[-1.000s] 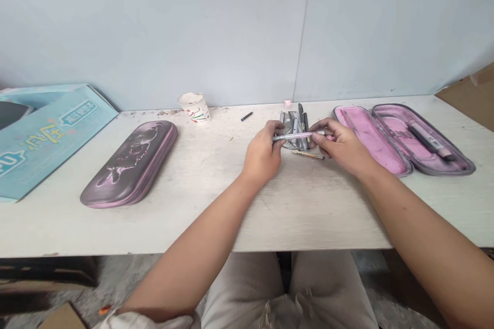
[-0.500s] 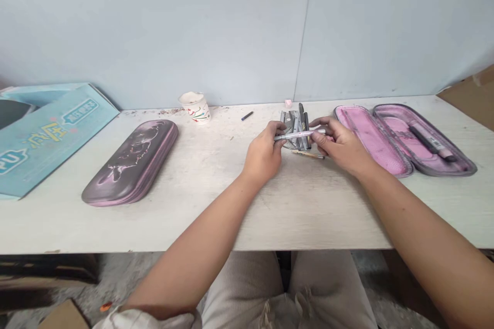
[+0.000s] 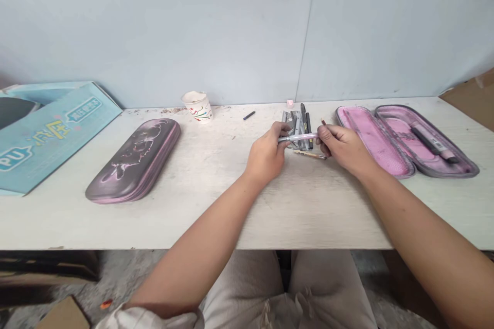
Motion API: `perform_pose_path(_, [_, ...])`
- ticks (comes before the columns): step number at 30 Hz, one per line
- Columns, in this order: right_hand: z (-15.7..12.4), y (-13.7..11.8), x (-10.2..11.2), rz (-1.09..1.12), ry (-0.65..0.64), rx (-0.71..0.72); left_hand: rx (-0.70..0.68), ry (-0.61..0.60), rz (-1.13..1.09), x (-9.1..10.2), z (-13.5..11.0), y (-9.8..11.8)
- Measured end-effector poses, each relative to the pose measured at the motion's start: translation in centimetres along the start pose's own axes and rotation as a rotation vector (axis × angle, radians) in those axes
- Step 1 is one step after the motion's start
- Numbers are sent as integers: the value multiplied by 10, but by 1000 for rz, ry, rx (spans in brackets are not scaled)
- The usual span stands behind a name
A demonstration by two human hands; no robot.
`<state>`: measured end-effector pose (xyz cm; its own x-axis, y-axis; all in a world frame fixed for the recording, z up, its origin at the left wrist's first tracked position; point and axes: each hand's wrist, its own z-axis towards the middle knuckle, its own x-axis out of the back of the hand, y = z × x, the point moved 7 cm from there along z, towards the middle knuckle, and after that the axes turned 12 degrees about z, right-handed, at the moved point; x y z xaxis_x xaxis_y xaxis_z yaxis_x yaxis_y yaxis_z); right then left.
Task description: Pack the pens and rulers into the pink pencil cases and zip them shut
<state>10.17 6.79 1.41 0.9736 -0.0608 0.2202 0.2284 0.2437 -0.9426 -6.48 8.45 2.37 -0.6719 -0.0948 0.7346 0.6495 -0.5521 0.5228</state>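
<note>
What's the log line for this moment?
left hand grips pen | right hand grips same pen | open case right | closed case left

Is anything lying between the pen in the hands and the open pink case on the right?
Nothing visible does. The pink pen is held by the left hand and the right hand, and only that right hand and bare table separate it from the open case. A thin pencil lies just nearer, off that line.

Pen (image 3: 299,137): slim, pale lilac-white barrel; held level, ends pointing to 9 and 3 o'clock; pinched at both ends.
</note>
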Motion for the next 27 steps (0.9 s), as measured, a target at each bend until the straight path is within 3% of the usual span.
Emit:
perform_pose_path(3, [0,-3,-2,88,-30,37,17,-5,10,0,0,-1])
perform_pose_path(8, [-1,-5,10,-59,103,41,-9,-47,24,-3,-2,3])
perform_pose_path(13, [0,-4,0,34,-36,43,-18,-27,12,-2,-1,2])
perform_pose_path(18, [0,-3,5,-103,48,23,-35,-40,24,-3,-1,3])
perform_pose_path(22, [-1,-9,-1,-84,-27,73,-30,-22,15,-1,0,2])
perform_pose_path(27, [-3,-12,-1,-247,16,34,2,0,92,3,0,0])
